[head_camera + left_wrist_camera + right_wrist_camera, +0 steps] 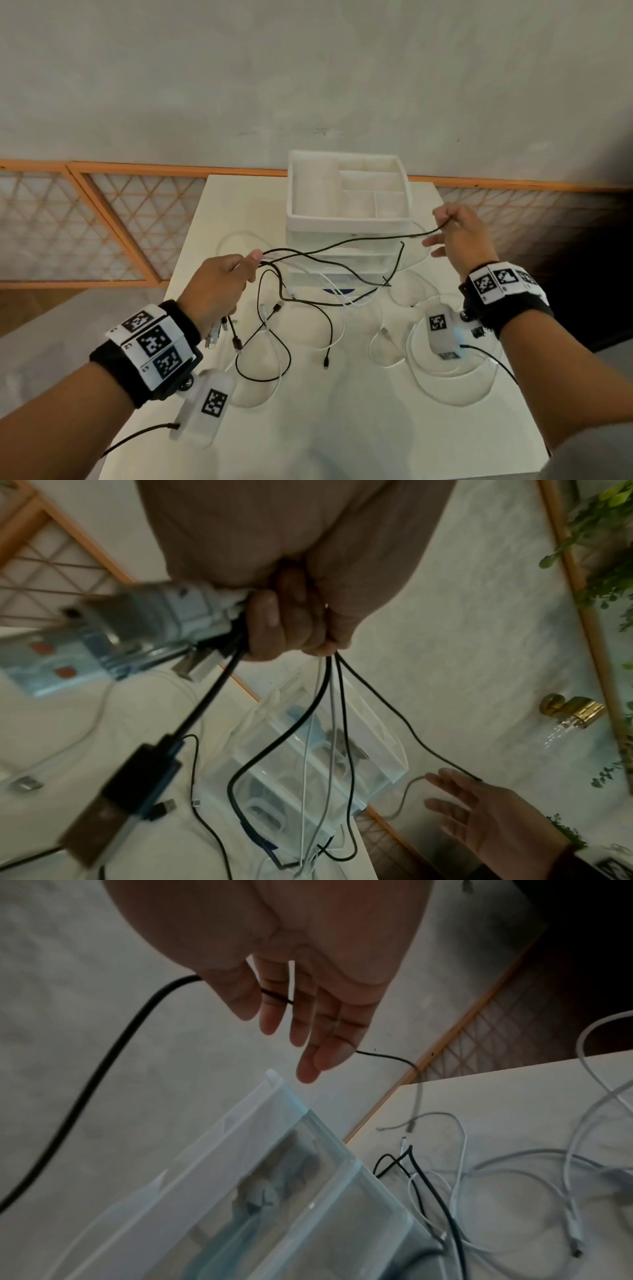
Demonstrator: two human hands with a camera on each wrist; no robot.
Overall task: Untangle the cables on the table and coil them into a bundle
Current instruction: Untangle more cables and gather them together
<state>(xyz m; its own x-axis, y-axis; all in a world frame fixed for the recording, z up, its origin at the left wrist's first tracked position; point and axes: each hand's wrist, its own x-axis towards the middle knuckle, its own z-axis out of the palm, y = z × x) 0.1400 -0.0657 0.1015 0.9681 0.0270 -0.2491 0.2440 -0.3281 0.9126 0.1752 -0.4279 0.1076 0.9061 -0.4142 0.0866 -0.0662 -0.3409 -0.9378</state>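
Observation:
Several black and white cables [294, 301] lie tangled on the white table [342, 428]. My left hand [222, 281] is raised over the table's left side and grips a bunch of them in its fist [291, 620]. USB plugs [214, 337] hang below it. One black cable [342, 244] runs from that fist across to my right hand [455, 236], raised at the right. It pinches the strand between thumb and index finger. The other fingers [301, 1001] stay straight, and the black cable [103, 1064] crosses behind the thumb.
A white drawer organizer [346, 192] with a compartment tray on top stands at the table's far middle, close behind the stretched cable. More white cable loops [445, 373] lie on the right part of the table. A wall and an orange lattice rail are beyond.

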